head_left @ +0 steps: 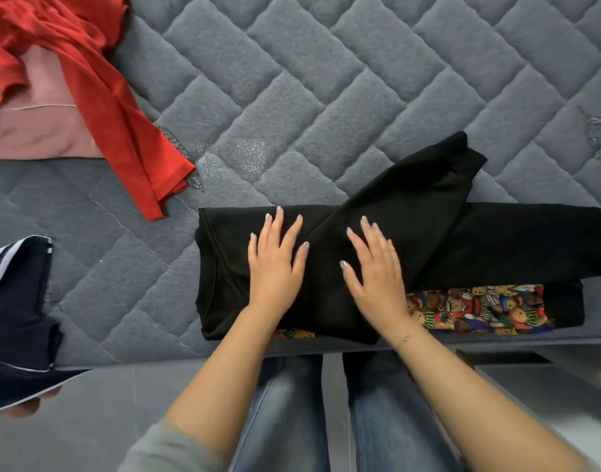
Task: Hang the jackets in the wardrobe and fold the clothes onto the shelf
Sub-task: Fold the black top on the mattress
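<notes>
A black garment (462, 240) lies partly folded on the grey quilted mattress (326, 80), near its front edge, with one sleeve folded diagonally toward the upper right. My left hand (275, 264) rests flat on the garment's left part, fingers straight and spread. My right hand (377, 270) lies flat beside it on the middle of the garment, fingers straight. A colourful teddy-bear print cloth (479, 308) peeks out from under the black garment at its lower right.
A red garment (87, 80) lies crumpled over a pink one (36, 131) at the upper left. A navy garment with white stripes (16, 301) sits at the left edge. My legs in blue jeans (326, 420) stand against the mattress front.
</notes>
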Demonstrator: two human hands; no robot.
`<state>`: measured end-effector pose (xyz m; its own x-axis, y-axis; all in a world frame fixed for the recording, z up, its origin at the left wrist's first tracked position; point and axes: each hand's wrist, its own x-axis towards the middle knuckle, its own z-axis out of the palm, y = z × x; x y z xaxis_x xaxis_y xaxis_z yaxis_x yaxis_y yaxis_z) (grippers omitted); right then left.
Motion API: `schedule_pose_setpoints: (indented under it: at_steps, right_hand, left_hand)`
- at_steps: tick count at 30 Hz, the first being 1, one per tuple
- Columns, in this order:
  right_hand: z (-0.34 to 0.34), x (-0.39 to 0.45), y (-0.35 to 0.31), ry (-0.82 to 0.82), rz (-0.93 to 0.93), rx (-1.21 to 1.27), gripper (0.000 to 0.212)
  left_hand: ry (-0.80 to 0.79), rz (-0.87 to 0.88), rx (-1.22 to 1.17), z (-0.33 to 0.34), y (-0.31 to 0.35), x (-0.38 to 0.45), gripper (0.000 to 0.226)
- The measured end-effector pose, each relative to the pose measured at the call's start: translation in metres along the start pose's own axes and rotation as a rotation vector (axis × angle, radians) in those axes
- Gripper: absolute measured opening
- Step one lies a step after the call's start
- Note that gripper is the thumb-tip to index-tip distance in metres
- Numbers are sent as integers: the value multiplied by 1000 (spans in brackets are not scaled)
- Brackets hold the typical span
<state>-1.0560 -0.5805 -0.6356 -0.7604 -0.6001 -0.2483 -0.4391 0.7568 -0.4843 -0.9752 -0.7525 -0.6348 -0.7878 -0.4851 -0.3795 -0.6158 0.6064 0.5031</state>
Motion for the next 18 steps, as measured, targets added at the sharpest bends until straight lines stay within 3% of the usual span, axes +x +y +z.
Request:
schedule_pose_setpoints:
  at_steps: [3, 6, 8, 11, 14, 16, 18]
  right_hand:
    - [18, 31, 27, -275, -45, -290, 66]
    - [17, 38, 56, -312, -50, -356, 69]
    - [7, 36, 60, -315, -56, -241, 68]
    - [-21, 30, 65, -185, 76, 168, 51]
    - [-57, 33, 87, 156, 329, 359, 35]
    - [-77, 47, 105, 294, 616, 509, 46]
    - [-91, 69, 119, 249, 860, 762, 67]
  left_hand:
    - [-239, 57, 333, 15, -49, 40, 64]
    - [-275, 103, 456, 16, -79, 56, 69]
    - [-299, 77, 386, 15, -73, 57, 68]
    - [-260, -62, 98, 9, -45, 54, 60]
    - [-146, -43, -106, 7, -10, 39, 54]
    - [-191, -66, -184, 13, 12, 28, 59]
    - [-237, -156, -241, 20, 26, 23, 63]
